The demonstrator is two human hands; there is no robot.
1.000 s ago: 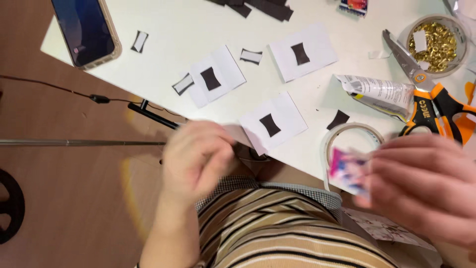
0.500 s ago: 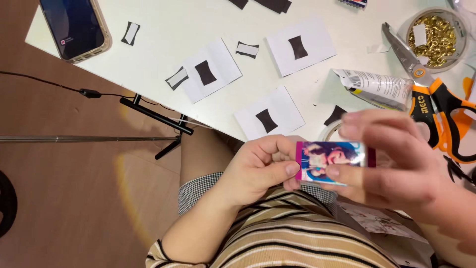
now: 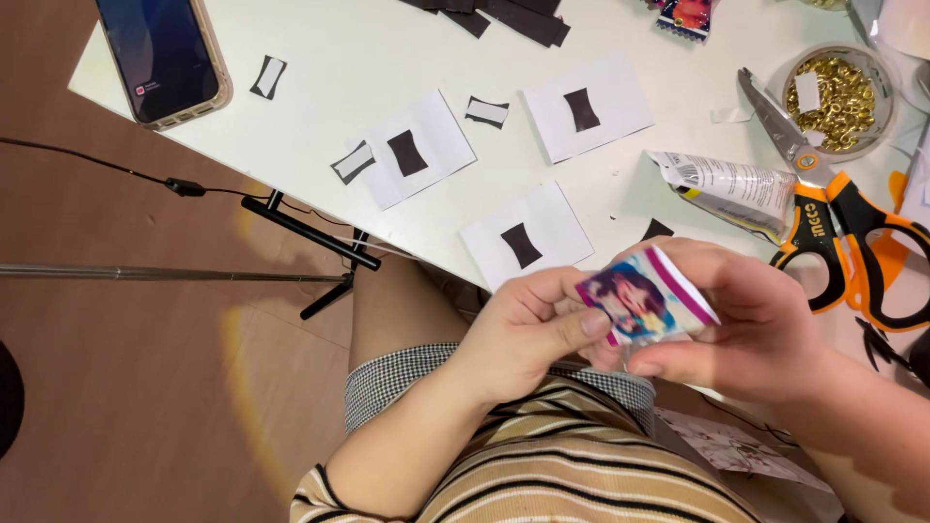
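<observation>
Both hands grip one small colourful picture card [image 3: 644,298] at lower centre of the frame, the left hand [image 3: 518,334] pinching its left edge, the right hand [image 3: 751,324] closed on its right side. Just above lie a paper square [image 3: 528,237] and orange-handled scissors [image 3: 838,228] on the white bench [image 3: 320,58].

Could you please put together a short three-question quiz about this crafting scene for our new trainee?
1. True or false: both hands hold the small colourful card.
2. Which lies nearest the scissors? A) the phone B) the crumpled tube C) the tripod leg
3. What fills the round clear container?

Key
1. True: the left hand and right hand both pinch it.
2. B
3. Small gold-coloured metal pieces.
</observation>
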